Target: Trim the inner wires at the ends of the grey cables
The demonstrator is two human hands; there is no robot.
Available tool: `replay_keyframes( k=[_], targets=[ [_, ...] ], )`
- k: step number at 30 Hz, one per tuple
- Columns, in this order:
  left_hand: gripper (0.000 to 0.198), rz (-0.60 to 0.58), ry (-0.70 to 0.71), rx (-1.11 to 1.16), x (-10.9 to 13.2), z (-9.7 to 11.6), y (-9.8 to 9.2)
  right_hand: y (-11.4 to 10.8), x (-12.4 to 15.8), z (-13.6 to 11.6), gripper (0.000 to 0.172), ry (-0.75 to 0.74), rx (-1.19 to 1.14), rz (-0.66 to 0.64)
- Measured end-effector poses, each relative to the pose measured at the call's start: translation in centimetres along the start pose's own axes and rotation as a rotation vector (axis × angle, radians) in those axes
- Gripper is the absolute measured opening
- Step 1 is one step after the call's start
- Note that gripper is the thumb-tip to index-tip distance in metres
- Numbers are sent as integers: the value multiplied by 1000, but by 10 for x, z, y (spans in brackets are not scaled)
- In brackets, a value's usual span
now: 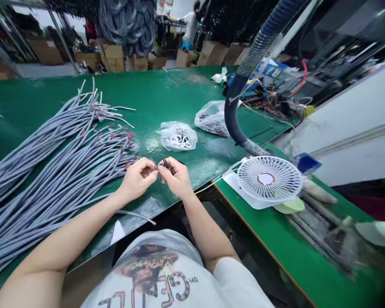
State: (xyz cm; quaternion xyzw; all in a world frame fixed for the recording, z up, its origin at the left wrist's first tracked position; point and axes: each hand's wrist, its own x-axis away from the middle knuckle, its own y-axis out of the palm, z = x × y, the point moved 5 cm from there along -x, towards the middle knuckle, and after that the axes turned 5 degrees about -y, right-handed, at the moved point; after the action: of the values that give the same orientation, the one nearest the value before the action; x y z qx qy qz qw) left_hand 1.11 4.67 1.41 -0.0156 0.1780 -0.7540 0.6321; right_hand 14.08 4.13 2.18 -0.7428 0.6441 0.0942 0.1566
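- The left hand (138, 179) is narrowed to a pinch; whatever sits between its fingertips is too small to tell.
- The right hand (177, 179), close against the left, holds a dark slim tool (165, 163), its shape mostly covered by the fingers.
- Left of the left hand spread grey cables (67, 158), running out of view, their red-tipped ends blurring together.
- Just beyond the right hand, a clear bag (169, 126) holds small pieces, hard to make out.
- Farther off, a hose (232, 102) partly hides a second bag (209, 112).
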Motion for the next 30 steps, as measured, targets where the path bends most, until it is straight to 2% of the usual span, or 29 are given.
replay_keyframes(
  k=[7,17,20,23,26,28,30],
  targets=[
    [11,11,-21,57,0,-2,-2,-2,3,2,15,-33,93,27],
    [11,-11,-27,156,-2,-6,-2,-1,4,1,14,-49,92,54],
    [9,5,42,151,-2,-4,-3,1,2,8,14,-5,-24,75],
    [6,-2,170,106,-1,3,-7,6,0,22,15,162,-280,94],
    [2,-68,256,66,-2,8,-10,11,-1,30,18,302,-459,103],
    [1,-130,236,113,-4,7,-11,12,-1,31,19,311,-493,109],
    [7,-197,152,226,-6,3,-10,13,-1,28,18,293,-490,108]
  ],
)
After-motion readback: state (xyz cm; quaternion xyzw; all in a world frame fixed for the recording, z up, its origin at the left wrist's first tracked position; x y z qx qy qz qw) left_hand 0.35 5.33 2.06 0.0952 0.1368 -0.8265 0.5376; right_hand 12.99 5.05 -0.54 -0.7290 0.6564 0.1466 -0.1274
